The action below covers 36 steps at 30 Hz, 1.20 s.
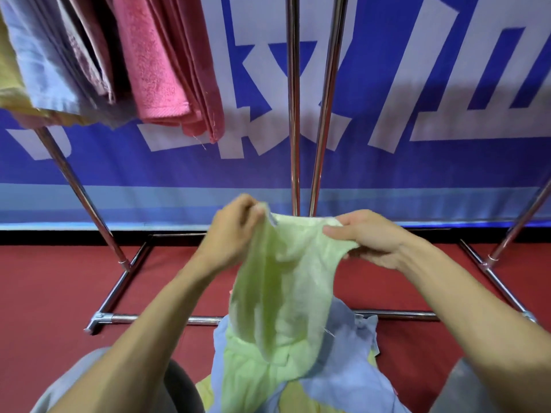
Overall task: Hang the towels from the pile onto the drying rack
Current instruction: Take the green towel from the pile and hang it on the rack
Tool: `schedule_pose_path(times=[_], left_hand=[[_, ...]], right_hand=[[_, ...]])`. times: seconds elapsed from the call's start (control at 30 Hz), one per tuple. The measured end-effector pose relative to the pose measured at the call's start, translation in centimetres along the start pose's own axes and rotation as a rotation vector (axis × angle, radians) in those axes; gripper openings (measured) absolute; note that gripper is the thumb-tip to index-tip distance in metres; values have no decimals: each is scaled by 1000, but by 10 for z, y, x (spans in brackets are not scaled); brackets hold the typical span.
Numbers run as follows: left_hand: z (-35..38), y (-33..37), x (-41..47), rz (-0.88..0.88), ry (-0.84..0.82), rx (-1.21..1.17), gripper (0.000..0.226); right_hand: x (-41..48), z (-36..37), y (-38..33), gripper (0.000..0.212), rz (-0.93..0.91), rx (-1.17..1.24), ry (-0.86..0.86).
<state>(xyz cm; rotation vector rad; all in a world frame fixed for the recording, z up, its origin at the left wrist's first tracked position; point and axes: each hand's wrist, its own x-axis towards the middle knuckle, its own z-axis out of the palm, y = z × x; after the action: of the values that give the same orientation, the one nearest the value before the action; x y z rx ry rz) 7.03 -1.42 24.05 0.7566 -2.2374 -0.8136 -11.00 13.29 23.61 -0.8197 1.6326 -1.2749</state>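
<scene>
A light green towel [286, 281] hangs between my two hands above the pile. My left hand [232, 234] pinches its top left corner. My right hand [369, 236] grips the top edge on the right. The towel's lower end still lies on the pile [343, 368], which holds blue, yellow and green towels at the bottom centre. The metal drying rack [293, 114] stands in front of me, its upright poles at centre. Several towels hang from it at the top left, among them a pink towel [155, 67] and a lilac towel [41, 64].
The rack's base bars [119, 317] lie on the red floor [53, 287], with slanted legs at left and right. A blue banner [417, 162] with white characters fills the background behind the rack.
</scene>
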Motion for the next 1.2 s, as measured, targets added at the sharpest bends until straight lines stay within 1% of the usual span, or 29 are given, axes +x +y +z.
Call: schedule_pose_path(times=[0.03, 0.07, 0.1, 0.17, 0.3, 0.4, 0.47, 0.53, 0.6, 0.67, 0.77, 0.93, 1.0, 1.07, 1.13, 1.2], left_hand=[[7, 4, -5, 45, -80, 73, 21], [14, 7, -8, 67, -120, 105, 20], [19, 9, -10, 73, -131, 117, 19], [26, 9, -10, 29, -116, 74, 19], [36, 14, -10, -213, -124, -309, 20], [45, 18, -13, -305, -133, -491, 21], [48, 19, -15, -370, -137, -587, 18], [50, 19, -17, -410, -161, -664, 13], [51, 19, -18, -393, -191, -691, 10], [50, 20, -18, -352, -205, -662, 9], [46, 20, -18, -304, -209, -594, 12], [46, 24, -20, -321, -150, -719, 12], [46, 25, -20, -310, -158, -740, 17], [44, 26, -19, -300, -202, -750, 24], [42, 28, -21, -266, -257, -761, 30], [41, 28, -23, -157, -290, -666, 40]], right_hand=[[1, 0, -2, 10, 4, 103, 76], [2, 0, -3, 10, 4, 173, 137], [3, 1, -3, 11, -2, 205, 169], [3, 3, -1, 12, -12, 186, 155], [2, 14, 4, 11, 15, 100, 55], [5, 20, 8, 17, 34, 97, 89], [7, 24, 9, 22, 47, 131, 116], [8, 28, 10, 20, 65, 167, 129], [8, 31, 10, 16, 83, 205, 123], [8, 31, 10, 12, 89, 262, 120], [8, 31, 8, 17, 88, 397, 144], [5, 32, 3, 12, 84, 650, 118], [3, 32, 0, 16, 79, 713, 121], [3, 32, -1, 20, 74, 729, 141], [2, 32, -2, 15, 84, 714, 159], [1, 30, -3, 10, 103, 689, 166]])
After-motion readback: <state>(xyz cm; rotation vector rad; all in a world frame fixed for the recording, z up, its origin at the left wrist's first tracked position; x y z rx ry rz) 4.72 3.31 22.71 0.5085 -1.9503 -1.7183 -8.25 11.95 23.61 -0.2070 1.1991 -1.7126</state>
